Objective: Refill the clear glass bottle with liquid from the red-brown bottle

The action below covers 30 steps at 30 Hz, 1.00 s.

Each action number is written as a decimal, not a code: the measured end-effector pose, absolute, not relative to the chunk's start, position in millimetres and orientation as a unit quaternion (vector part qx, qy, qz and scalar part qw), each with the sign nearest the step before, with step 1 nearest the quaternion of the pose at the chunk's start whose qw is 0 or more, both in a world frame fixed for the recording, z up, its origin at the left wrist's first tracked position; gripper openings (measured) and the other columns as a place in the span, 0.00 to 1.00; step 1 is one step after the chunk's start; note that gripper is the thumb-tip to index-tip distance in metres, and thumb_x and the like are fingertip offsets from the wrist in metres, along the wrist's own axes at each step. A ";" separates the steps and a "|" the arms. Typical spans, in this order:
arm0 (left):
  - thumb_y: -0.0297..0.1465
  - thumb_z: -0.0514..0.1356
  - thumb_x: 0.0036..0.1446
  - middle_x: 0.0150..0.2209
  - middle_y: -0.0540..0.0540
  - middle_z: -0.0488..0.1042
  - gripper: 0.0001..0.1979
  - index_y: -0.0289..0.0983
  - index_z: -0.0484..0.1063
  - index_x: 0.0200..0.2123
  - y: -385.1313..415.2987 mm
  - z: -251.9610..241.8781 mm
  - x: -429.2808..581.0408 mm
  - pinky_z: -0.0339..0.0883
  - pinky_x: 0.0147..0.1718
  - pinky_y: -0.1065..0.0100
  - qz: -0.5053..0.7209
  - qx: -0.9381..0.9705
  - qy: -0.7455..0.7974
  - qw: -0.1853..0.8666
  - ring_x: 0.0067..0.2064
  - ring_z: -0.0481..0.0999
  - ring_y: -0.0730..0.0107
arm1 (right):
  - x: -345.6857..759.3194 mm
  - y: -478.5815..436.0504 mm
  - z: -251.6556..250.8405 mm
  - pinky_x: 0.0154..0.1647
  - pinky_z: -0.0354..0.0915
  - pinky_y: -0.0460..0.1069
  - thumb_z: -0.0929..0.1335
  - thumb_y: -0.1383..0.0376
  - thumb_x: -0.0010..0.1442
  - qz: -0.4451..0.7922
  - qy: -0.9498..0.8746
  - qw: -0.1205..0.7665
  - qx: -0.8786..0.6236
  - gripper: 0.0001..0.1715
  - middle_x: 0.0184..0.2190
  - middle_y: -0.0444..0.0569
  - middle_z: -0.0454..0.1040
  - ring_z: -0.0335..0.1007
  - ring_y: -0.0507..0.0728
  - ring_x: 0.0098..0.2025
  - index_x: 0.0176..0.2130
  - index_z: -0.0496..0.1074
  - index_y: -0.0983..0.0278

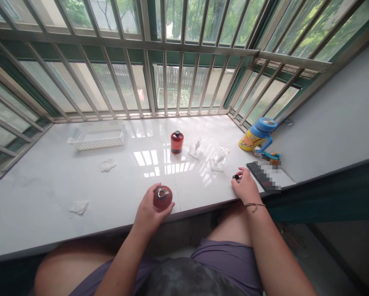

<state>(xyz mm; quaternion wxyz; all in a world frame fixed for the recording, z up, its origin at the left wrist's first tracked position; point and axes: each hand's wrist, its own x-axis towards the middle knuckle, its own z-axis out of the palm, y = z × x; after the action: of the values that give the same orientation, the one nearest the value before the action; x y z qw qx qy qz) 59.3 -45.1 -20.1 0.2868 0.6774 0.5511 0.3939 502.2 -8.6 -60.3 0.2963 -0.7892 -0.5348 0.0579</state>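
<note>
Left hand (149,209) grasps an open red bottle (162,197), neck up, standing on the worktop (49,185) near its front edge. Right hand (245,187) pinches a small black cap (235,177), right of the bottle, just left of a dark phone (260,174).

Step, by my judgement: uncapped bottle in hand. Keep it upright and pressed to the worktop, keep the cap pinched at the fingertips, clear of the phone.

Behind the bottle: second red bottle (176,142), capped, with two clear plastic pieces (217,161) to its right. Far left-back: white basket (98,135). Left: two crumpled white wads (108,165). Far right: blue-and-yellow cup (258,135).

Worktop is white, glossy, glare-streaked; barred windows (164,82) wrap behind it, trees outside. The person sits, bare knees under the edge.
</note>
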 end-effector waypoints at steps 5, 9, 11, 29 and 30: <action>0.43 0.74 0.58 0.60 0.40 0.77 0.35 0.45 0.66 0.65 -45.0 -17.6 59.8 0.76 0.61 0.48 0.392 0.676 0.555 0.286 0.58 0.82 0.49 | 508.9 -10.6 -66.7 0.54 0.71 0.59 0.68 0.62 0.59 0.039 -0.552 0.283 -0.784 0.31 0.48 0.56 0.78 0.76 0.65 0.47 0.60 0.67 0.63; 0.43 0.74 0.58 0.59 0.40 0.78 0.35 0.44 0.67 0.64 -45.6 -13.9 60.8 0.77 0.60 0.49 0.391 0.675 0.557 0.285 0.58 0.82 0.50 | 505.0 -6.8 -64.3 0.63 0.66 0.66 0.68 0.59 0.61 0.014 -0.567 0.296 -0.768 0.28 0.52 0.61 0.77 0.73 0.69 0.53 0.59 0.68 0.63; 0.43 0.74 0.58 0.59 0.40 0.78 0.35 0.44 0.67 0.64 -46.0 -13.3 61.0 0.77 0.60 0.49 0.389 0.674 0.559 0.286 0.58 0.82 0.50 | 500.8 -1.0 -59.4 0.65 0.64 0.68 0.69 0.55 0.63 0.004 -0.578 0.310 -0.755 0.28 0.55 0.63 0.75 0.72 0.71 0.56 0.59 0.69 0.63; 0.47 0.77 0.51 0.57 0.42 0.81 0.37 0.43 0.72 0.61 -13.5 4.7 33.8 0.77 0.59 0.48 0.419 0.607 0.642 0.206 0.55 0.84 0.48 | 457.9 68.3 -22.2 0.58 0.71 0.62 0.75 0.50 0.62 0.055 -0.581 0.412 -0.700 0.27 0.50 0.55 0.81 0.77 0.66 0.54 0.54 0.72 0.60; 0.47 0.77 0.51 0.57 0.42 0.81 0.37 0.43 0.72 0.61 -12.3 5.1 31.0 0.77 0.59 0.48 0.417 0.599 0.652 0.207 0.55 0.84 0.48 | 453.1 63.9 -20.6 0.57 0.71 0.62 0.75 0.50 0.62 0.054 -0.580 0.416 -0.698 0.26 0.50 0.55 0.81 0.78 0.66 0.52 0.53 0.73 0.60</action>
<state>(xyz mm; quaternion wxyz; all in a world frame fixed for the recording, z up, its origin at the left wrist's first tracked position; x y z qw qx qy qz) 31.0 -12.3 5.1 0.2069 0.5991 0.6517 0.4166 453.1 63.9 -20.6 0.4159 -0.6984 -0.5800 0.0539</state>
